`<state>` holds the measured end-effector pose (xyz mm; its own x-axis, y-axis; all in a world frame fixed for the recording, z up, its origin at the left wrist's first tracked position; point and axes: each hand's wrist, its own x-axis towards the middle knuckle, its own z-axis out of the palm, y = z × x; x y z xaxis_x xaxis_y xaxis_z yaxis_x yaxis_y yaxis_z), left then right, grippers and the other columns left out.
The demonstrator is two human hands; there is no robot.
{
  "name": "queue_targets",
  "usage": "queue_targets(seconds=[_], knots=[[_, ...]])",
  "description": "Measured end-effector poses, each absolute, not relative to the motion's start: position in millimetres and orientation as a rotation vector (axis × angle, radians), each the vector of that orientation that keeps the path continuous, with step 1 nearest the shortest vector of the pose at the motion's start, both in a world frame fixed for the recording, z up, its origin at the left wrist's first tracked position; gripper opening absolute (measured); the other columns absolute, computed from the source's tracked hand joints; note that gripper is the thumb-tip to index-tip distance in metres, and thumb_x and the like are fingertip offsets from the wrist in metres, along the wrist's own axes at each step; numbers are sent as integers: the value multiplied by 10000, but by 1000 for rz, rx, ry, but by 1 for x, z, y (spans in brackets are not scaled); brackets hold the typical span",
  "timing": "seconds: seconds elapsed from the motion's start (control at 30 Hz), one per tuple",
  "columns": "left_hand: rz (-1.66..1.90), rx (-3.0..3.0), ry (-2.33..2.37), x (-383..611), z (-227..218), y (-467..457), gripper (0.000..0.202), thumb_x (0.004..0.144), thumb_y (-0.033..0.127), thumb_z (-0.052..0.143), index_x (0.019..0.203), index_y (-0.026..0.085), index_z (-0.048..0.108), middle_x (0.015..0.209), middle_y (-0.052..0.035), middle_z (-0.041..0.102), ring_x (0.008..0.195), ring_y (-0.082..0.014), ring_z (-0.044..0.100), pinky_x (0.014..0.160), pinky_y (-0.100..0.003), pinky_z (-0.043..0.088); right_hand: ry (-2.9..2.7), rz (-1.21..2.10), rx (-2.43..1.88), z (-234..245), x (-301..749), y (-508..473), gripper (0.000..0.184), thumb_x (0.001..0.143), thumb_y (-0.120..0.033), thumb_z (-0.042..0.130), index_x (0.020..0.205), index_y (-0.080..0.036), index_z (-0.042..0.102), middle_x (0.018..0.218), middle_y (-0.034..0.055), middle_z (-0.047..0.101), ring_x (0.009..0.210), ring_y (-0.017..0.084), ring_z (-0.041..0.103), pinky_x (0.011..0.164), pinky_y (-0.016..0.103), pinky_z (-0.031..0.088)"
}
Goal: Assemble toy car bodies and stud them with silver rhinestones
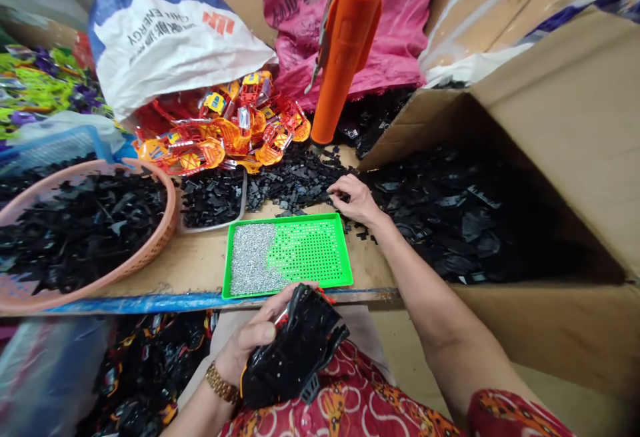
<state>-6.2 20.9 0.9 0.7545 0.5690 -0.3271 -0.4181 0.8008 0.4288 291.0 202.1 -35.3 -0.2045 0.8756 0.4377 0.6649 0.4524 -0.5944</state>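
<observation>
In my left hand (pixel 260 327) is a toy car body (pixel 299 347), its black underside turned up, with bits of red and orange showing at its edges. The fingers wrap round its far side, just below the table's front edge. My right hand (pixel 356 198) reaches to the right end of a heap of small black plastic parts (pixel 295 180). Its thumb and fingers are pinched together on a small dark part, mostly hidden by the fingers. Between both hands lies a green perforated tray (pixel 320 250) with many small silver screws (pixel 253 257) gathered on its left side.
An orange electric screwdriver (pixel 343 57) hangs above the heap. Left are a pink basket (pixel 167 224) and a clear tub (pixel 243 200) of black parts. Orange-red toy car shells (pixel 225 134) spill from a white sack (pixel 175 44). A cardboard box (pixel 555 90) of black parts stands right.
</observation>
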Motion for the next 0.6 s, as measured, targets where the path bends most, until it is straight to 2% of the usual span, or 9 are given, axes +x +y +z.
queue_targets(seconds=[0.13,0.27,0.4,0.53,0.6], knots=[[549,367,474,-4,3,23,759,705,461,836,1414,247,668,1361,-139,703,1262,-430,641,1109,-532,452,-2051,304,-1282,-46,287,216,231,870,-232,581,1014,-201,759,794,54,684,807,221,589,803,378,502],[510,373,487,-1,6,26,761,717,472,810,1429,255,652,1324,-133,717,1217,-407,662,1058,-498,478,-2155,292,-1302,-51,286,224,272,864,-238,595,1082,-232,758,751,29,669,793,219,561,736,343,479],[510,397,495,2,4,27,752,709,485,818,1411,260,670,1310,-123,725,1219,-401,658,1057,-481,473,-2213,278,-1327,-51,282,231,222,837,-208,623,1007,-244,761,776,45,689,839,239,570,720,343,468],[545,393,487,4,-5,23,749,726,532,831,1409,266,679,1361,-138,704,1252,-424,642,1063,-494,478,-2182,263,-1327,-49,282,232,62,809,-199,652,785,-221,705,743,72,671,825,269,603,727,379,497],[567,388,476,3,-9,21,780,718,540,846,1426,268,665,1390,-150,688,1253,-430,644,1045,-486,496,-2147,271,-1324,-49,283,230,60,783,-205,683,732,-228,662,744,73,671,821,278,617,736,396,523]])
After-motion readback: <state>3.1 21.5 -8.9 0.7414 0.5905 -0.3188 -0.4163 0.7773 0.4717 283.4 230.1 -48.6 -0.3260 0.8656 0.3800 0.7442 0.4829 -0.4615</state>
